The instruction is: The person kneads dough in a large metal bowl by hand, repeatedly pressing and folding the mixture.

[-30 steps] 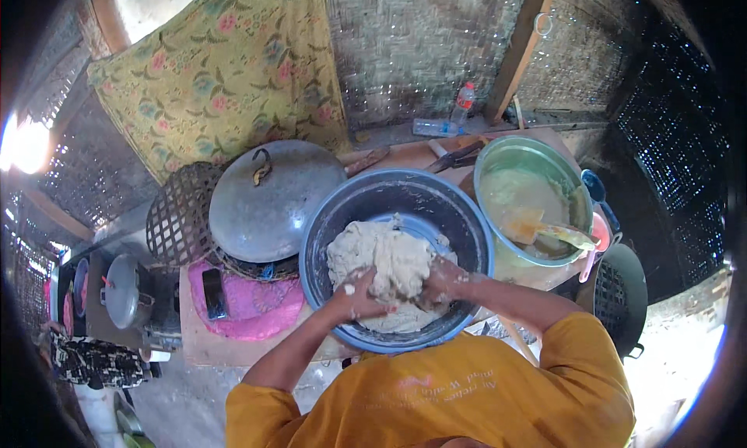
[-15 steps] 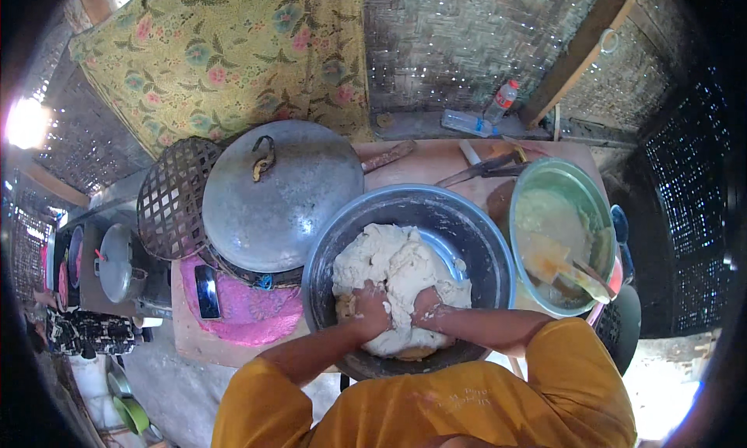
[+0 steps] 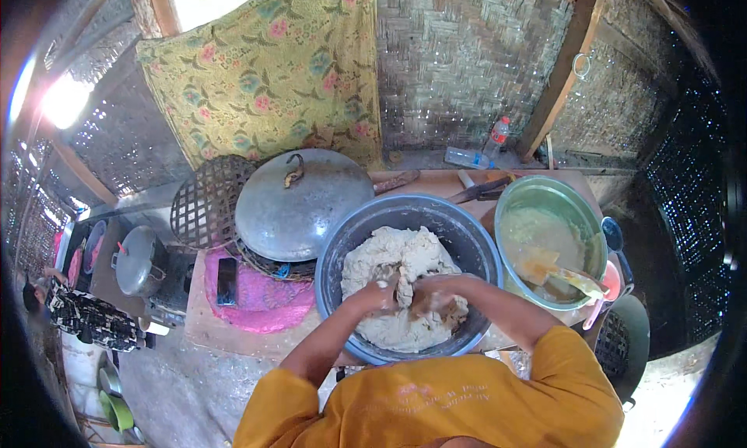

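Note:
A large mass of pale, sticky dough (image 3: 393,249) fills much of a round grey-blue basin (image 3: 482,249) in front of me. My left hand (image 3: 380,294) is sunk into the middle of the dough, its fingers curled into it and partly hidden. Close beside it, my right hand (image 3: 437,294) grips the dough too, smeared with it, most fingertips covered. A ragged ridge of dough stands up between the two hands. Both forearms reach over the basin's near rim.
Left of the basin sit a big metal pot lid (image 3: 299,214), a woven basket (image 3: 201,203) and a phone (image 3: 226,281) on pink plastic (image 3: 261,314). At right, a green basin (image 3: 601,253) holds pale batter and a scraper (image 3: 545,267). Another person (image 3: 89,314) is at far left.
My hands have drawn slightly closer together, and the dough between them is now torn and raised. The view has tilted, so surroundings sit lower; the other person shows more at left.

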Tool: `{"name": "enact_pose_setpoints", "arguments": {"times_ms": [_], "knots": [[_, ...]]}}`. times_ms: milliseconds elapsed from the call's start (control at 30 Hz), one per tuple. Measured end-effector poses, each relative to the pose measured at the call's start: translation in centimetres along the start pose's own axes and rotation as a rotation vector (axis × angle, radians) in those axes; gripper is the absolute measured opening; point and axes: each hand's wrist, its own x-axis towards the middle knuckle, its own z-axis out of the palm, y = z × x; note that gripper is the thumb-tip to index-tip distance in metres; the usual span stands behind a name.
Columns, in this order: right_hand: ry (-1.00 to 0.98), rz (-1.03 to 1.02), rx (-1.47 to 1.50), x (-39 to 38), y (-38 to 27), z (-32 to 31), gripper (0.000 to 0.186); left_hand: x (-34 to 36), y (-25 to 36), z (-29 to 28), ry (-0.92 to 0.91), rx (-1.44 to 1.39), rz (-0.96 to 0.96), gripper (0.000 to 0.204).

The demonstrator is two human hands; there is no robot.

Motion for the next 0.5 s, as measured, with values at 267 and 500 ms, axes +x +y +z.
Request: {"name": "enact_pose_setpoints", "arguments": {"times_ms": [267, 500], "knots": [[0.525, 0.388, 0.187, 5.6, 16.1, -2.5, 0.069, 1.5, -6.6, -5.7, 0.079, -0.258, -0.221, 0.059], [0.066, 0.302, 1.096, 11.7, 19.9, -3.3, 0.079, 6.9, -4.7, -5.1, 0.08, -0.572, -0.32, 0.07]]}}
